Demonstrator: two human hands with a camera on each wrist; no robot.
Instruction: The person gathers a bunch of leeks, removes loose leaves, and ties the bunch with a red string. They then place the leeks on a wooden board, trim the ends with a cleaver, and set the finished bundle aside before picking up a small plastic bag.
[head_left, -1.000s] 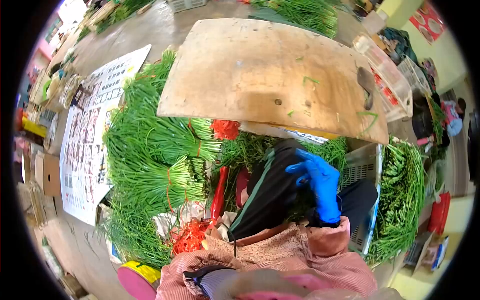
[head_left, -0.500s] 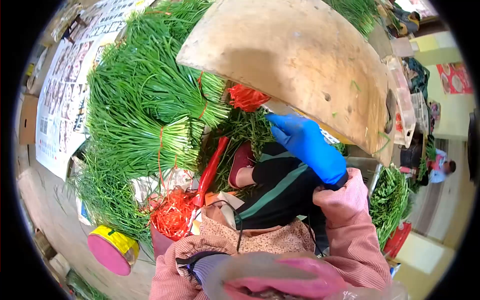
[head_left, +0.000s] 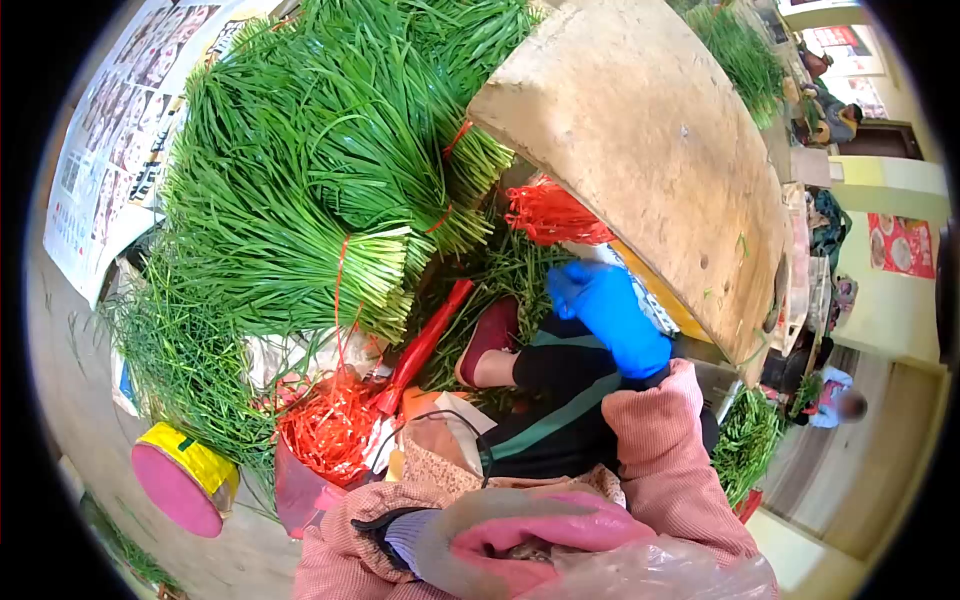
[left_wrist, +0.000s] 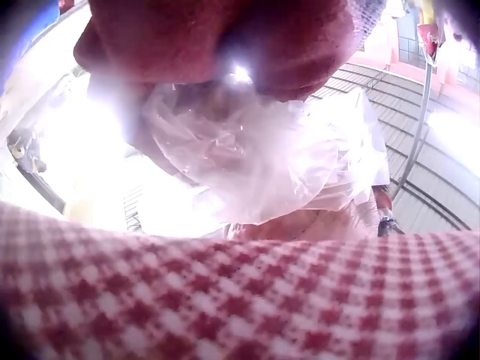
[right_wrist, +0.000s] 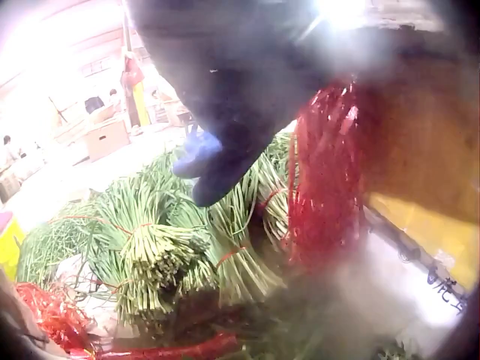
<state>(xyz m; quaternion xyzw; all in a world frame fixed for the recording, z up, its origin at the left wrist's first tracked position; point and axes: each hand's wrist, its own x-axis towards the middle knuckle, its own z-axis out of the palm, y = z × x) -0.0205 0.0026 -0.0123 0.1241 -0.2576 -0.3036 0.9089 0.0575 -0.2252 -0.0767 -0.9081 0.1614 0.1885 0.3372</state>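
My right hand, in a blue glove, is over the lap beside the wooden board's near edge, close to a hanging bunch of red plastic strips. In the right wrist view its fingers look dark and extended, with nothing between them. My left hand, in a grey and pink glove, is raised close to the head camera with curled fingers; clear plastic lies beside it, and I cannot tell whether it grips this. Tied bundles of green garlic chives lie to the left, cut ends toward the lap.
The wooden board slants across the right. Loose red strips and a red wrapped roll lie near the left knee. A pink-and-yellow drum stands at the lower left. Printed sheets cover the upper left. A person is far right.
The head view has swung and come closer to the chives. My right hand has moved from over the lap toward the hanging red strips. The left glove shows more fully near the camera.
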